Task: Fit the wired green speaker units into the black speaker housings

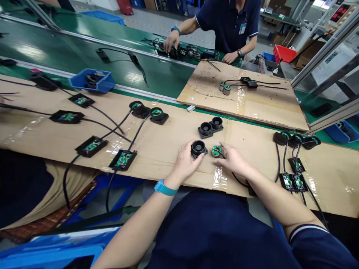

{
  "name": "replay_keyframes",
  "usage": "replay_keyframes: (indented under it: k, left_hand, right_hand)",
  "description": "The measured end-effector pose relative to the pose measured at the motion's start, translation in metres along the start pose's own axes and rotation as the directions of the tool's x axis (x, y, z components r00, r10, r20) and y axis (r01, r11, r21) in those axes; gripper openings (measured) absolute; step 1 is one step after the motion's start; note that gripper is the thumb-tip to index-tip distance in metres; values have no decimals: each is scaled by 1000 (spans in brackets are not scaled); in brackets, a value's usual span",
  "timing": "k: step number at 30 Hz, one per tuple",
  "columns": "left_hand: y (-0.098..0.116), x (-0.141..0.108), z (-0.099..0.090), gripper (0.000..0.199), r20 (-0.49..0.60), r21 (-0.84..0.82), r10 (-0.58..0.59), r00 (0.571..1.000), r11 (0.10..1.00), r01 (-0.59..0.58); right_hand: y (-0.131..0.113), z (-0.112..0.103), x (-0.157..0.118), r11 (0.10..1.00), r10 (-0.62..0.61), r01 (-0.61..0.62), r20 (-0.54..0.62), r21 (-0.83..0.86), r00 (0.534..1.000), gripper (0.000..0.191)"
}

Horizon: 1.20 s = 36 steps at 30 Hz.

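Between thumb and fingers, my left hand (185,164) grips a black round housing with a square flange (198,148), which is at the cardboard surface. Just to its right, my right hand (234,160) has thumb and fingers around a small round motor with a green circuit board (216,151) on top. A black cable (238,180) runs from the motor beneath my right hand towards the table's near edge. Two more empty black housings (206,129) stand side by side beyond my hands.
Wired housings and open circuit boxes (122,160) lie to the left, with a similar group (293,182) on the right. Behind is a green conveyor (123,71), a blue bin (92,80) and a raised cardboard sheet (213,86). Across from me a co-worker (224,30) handles parts.
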<state>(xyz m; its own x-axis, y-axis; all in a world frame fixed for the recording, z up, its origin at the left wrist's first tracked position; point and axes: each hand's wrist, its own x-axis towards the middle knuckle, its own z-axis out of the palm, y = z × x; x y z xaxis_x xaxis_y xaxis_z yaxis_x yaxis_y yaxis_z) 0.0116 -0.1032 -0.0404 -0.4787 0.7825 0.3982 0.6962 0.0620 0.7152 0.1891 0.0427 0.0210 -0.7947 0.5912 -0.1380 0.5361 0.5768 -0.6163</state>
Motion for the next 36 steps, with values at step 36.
replay_keyframes:
  k: [36]
  left_hand:
    - [0, 0, -5, 63, 37, -277, 24, 999, 961, -12]
  right_hand:
    - [-66, 31, 14, 976, -214, 215, -230, -21, 949, 40]
